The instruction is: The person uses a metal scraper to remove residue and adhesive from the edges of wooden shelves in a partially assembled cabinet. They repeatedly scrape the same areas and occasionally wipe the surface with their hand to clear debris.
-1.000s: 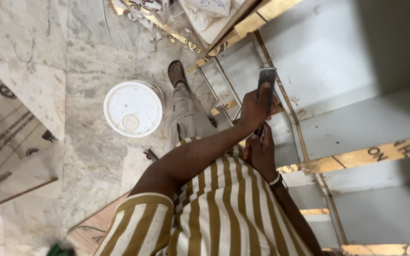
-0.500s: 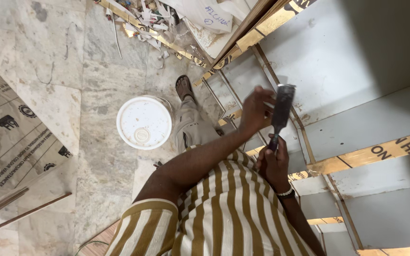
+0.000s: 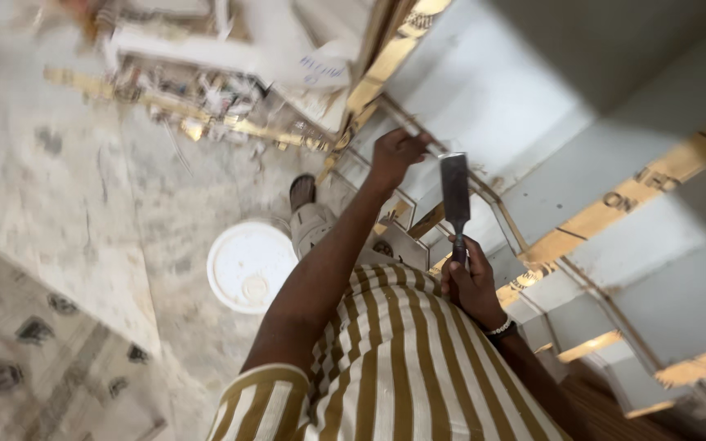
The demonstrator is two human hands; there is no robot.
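On the far left lies a patterned sheet (image 3: 18, 359) on the marble floor (image 3: 67, 188). Next comes one white bucket lid (image 3: 248, 265), round and flat, just beside the person's trouser leg and one sandalled foot (image 3: 301, 193). Above it a heap of gold trim offcuts and scraps (image 3: 198, 106) lies blurred along the floor's edge; they cannot be counted.

Half a second ago both hands were close together on the chisel. Now they are apart: the left hand (image 3: 396, 155) has let go and reaches up to the gold edge strip (image 3: 418, 131) of the white panel (image 3: 492, 90), its fingers curled on or against it, though whether they grip anything I cannot tell. The right hand (image 3: 471, 282) alone is closed round the handle of the one chisel (image 3: 455, 196), which stands blade up, just clear of the panel. This looks like a pause between cuts, with the left hand feeling or steadying the strip.

To the right run several white stepped panels with gold banding (image 3: 614, 204). Two hands and one bracelet (image 3: 500, 329) are in view.
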